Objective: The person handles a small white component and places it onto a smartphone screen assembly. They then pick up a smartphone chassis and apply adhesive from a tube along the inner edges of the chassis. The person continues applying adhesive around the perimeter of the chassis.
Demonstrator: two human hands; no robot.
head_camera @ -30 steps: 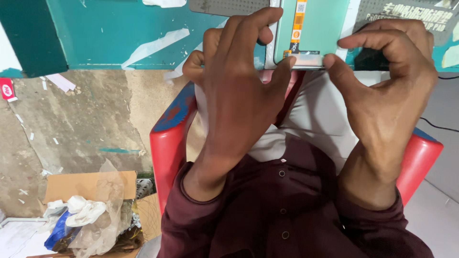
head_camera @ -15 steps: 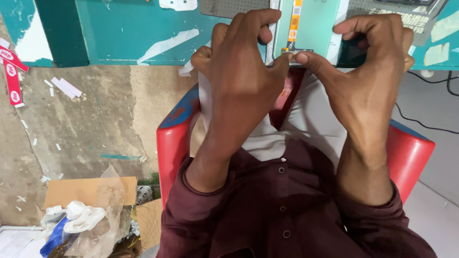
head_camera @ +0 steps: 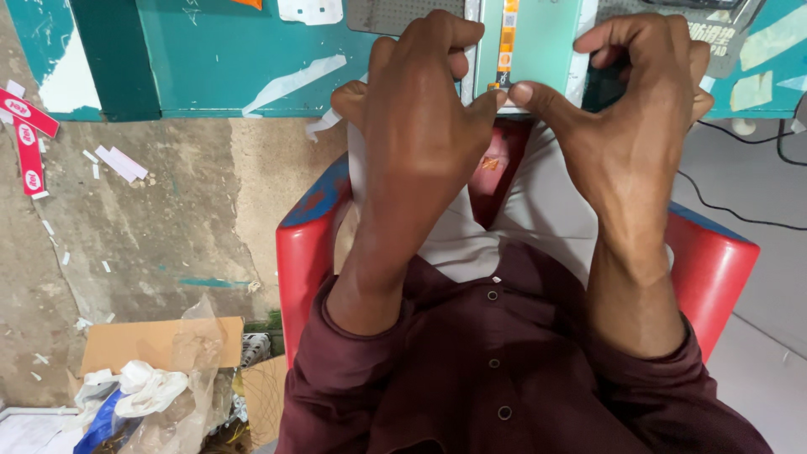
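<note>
Maroon sleeves are filling the near edge of the view, and the person is sitting on a red chair (head_camera: 714, 269) with pale trousers showing between the forearms. Both hands are reaching forward to the edge of a teal bench (head_camera: 252, 67). The left hand (head_camera: 420, 143) is curling its fingers in and pressing its thumb tip against the lower edge of a pale green panel (head_camera: 542, 42), which is lying flat on the bench beside a grey mat (head_camera: 403, 15). The right hand (head_camera: 639, 118) is doing the same from the other side, its thumb meeting the left one at that edge while its fingers are arching over something dark that I cannot make out. An orange strip (head_camera: 505, 42) is running along the panel's left side. It looks as if the hands are picking at a film or seam on the edge; the next move probably calls for a fine nail grip and a slow, even pull. Off to the left, scraps and a box (head_camera: 143, 345) are lying on the concrete floor (head_camera: 168, 210).
</note>
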